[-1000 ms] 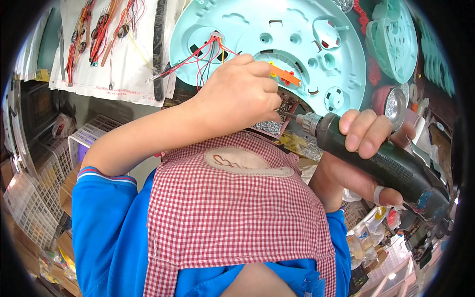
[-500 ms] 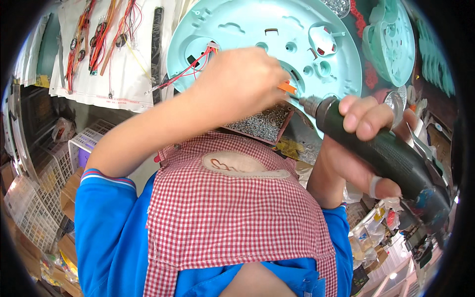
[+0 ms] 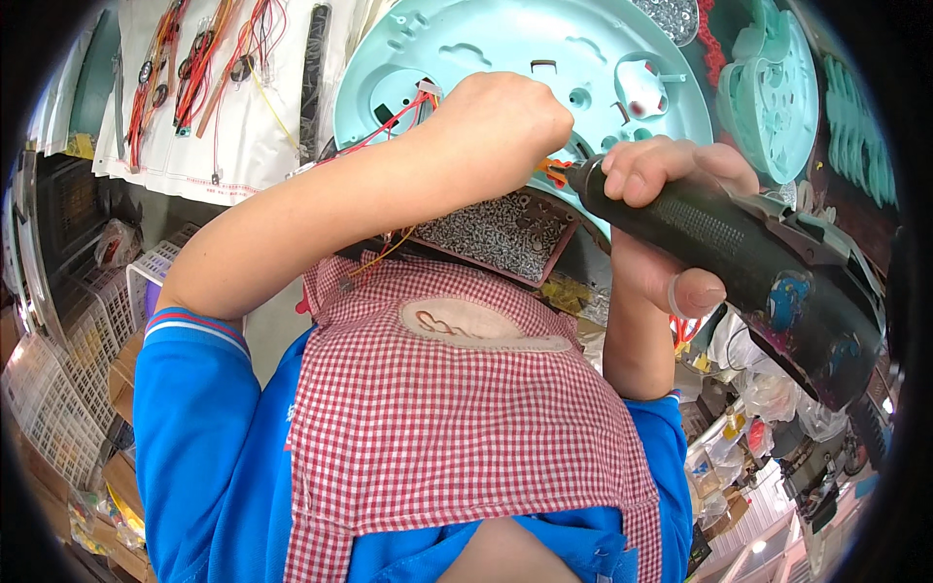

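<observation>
- Right hand [image 3: 671, 199]: grip wrapped round black cylindrical power screwdriver [image 3: 734, 238], nose beside small orange strip [image 3: 552, 168].
- Left hand [image 3: 496, 136]: fingertips hidden, can't tell if grip holds anything.
- Round teal plastic shell [image 3: 515, 34]: partly behind left hand.
- Pink-rimmed screw tray [image 3: 558, 255]: nearer body.

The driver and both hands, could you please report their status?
Right hand gripping driver, nose by orange piece, contact unclear. Left hand close by, grip hidden. In the way: left hand, blocking view of part of shell.
</observation>
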Available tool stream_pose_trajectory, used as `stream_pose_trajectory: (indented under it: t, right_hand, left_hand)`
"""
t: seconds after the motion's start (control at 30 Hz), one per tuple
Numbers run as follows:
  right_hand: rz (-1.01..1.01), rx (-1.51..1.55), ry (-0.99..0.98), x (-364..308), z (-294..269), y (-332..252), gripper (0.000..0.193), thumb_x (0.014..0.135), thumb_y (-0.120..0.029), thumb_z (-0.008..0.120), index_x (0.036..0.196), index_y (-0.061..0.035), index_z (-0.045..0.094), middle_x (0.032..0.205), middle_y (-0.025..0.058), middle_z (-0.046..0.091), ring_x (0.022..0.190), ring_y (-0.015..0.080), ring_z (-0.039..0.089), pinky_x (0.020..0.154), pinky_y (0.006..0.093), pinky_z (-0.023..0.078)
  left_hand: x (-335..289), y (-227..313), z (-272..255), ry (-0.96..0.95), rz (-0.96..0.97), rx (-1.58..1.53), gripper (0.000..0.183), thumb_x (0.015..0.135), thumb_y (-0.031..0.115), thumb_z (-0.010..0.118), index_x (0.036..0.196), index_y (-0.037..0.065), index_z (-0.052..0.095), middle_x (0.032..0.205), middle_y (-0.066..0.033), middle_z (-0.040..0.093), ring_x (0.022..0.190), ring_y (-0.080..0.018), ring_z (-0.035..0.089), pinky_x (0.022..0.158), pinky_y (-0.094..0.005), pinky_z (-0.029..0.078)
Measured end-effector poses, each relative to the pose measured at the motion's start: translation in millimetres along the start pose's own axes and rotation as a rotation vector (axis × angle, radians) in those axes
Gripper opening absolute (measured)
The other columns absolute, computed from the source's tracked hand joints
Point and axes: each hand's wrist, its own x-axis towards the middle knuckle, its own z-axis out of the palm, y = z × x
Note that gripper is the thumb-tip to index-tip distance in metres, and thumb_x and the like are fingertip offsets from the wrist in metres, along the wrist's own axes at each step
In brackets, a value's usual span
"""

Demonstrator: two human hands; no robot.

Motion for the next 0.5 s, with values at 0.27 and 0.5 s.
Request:
stream_pose_trajectory:
  t: [0.27, 0.5]
  right_hand:
    - [0.100, 0.037, 0.036, -22.8, 12.9, -47.0, 0.088, 0.080, -0.060, 0.066, 0.140, -0.0061, 0.033, 0.083, 0.0092, 0.060, 0.076, 0.0226, 0.057, 0.074, 0.0413, 0.047]
    - [0.280, -0.137, 0.109, -68.6, 12.1, -26.3, 0.094, 0.075, -0.068, 0.067, 0.135, -0.0029, 0.036, 0.082, 0.0078, 0.057, 0.073, 0.0218, 0.056, 0.073, 0.0393, 0.046]
  left_hand:
    - [-12.4, -4.6, 8.1, 0.031, 0.008, -0.112, 0.009, 0.074, 0.013, 0.067, 0.076, 0.004, 0.070, 0.079, -0.0138, 0.066, 0.079, -0.0325, 0.066, 0.068, -0.0428, 0.054]
    - [-30.6, 1.7, -6.0, 0.239, 0.077, -0.132, 0.009, 0.076, 0.013, 0.070, 0.083, 0.008, 0.072, 0.087, -0.0024, 0.066, 0.079, -0.0245, 0.064, 0.069, -0.0383, 0.052]
